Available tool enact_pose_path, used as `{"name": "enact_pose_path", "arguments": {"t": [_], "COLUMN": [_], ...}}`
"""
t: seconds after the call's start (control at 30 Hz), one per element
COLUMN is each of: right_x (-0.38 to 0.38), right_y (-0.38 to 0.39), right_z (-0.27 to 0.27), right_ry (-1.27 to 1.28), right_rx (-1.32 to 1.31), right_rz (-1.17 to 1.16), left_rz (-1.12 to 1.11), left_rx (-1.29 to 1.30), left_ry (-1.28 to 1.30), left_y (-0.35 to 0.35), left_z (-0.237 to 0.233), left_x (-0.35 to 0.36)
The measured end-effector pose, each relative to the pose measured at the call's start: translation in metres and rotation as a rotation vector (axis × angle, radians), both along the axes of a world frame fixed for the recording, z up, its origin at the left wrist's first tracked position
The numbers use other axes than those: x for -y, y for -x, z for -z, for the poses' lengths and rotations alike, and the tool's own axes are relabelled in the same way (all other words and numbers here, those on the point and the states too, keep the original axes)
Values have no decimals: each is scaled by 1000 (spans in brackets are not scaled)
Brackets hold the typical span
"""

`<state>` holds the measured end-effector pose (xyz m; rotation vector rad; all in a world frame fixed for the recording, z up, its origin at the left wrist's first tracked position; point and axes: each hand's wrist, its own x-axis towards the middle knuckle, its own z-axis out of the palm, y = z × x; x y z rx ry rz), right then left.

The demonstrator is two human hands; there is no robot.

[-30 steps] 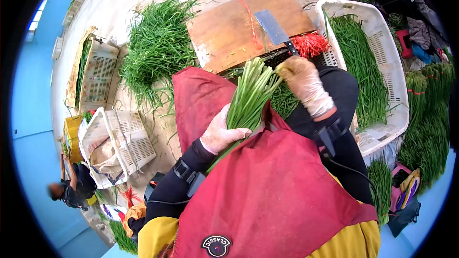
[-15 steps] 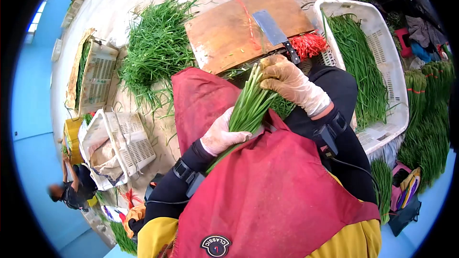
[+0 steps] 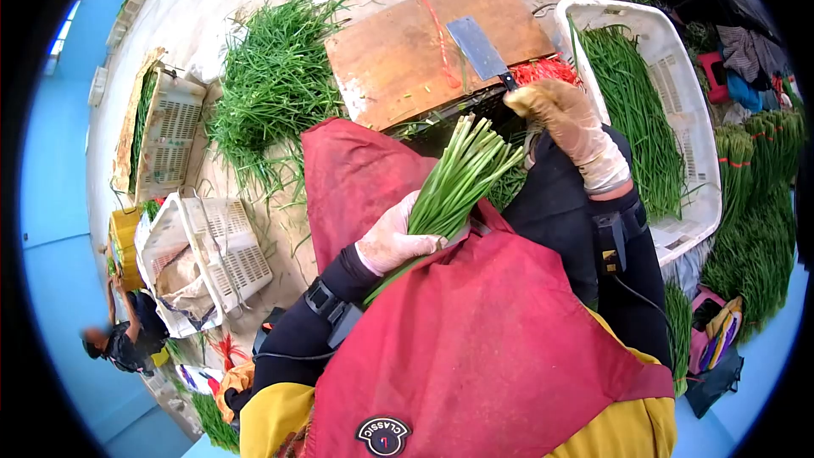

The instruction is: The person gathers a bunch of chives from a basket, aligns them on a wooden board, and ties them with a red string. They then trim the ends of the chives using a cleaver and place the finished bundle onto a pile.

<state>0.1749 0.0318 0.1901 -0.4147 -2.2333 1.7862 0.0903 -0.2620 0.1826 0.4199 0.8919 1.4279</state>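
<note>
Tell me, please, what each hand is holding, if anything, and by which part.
The left hand grips a bundle of green stalks partway along its length. Whether the right hand holds anything cannot be told.

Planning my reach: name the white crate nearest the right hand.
The large crate with long green stalks, beside the right hand; the others stand far left.

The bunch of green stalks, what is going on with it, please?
The gloved left hand holds a bunch of long green stalks above a dark red apron. The right hand, also gloved, is apart from the stalks, close to the black handle of a broad metal cleaver on a brown wooden board; I cannot tell if they touch.
</note>
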Motion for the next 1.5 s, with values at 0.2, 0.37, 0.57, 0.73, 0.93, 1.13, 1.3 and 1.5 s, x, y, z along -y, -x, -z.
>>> {"name": "enact_pose_path", "arguments": {"t": [0.2,0.37,0.57,0.73,0.93,1.13,1.3,1.5], "right_x": [25,-3,20,49,56,42,37,28], "right_y": [34,27,7,14,16,18,12,3], "right_z": [-11,14,-19,-5,-11,-7,17,18], "right_ry": [-320,73,-467,-817,-918,-543,-306,321], "right_rx": [38,29,-200,-99,21,61,-92,-131], "right_rz": [-394,66,-265,-312,-360,-422,-436,84], "left_rz": [-57,-53,-42,-7,-2,-24,13,8], "left_rx": [-34,-73,-9,1,56,55,84,36], "left_ry": [86,35,26,29,18,5,-23,-63], "left_y": [-4,1,0,3,1,-2,-1,0], "left_z": [3,-1,1,13,16,20,17,23], "left_x": [5,6,0,6,6,7,7,9]}}
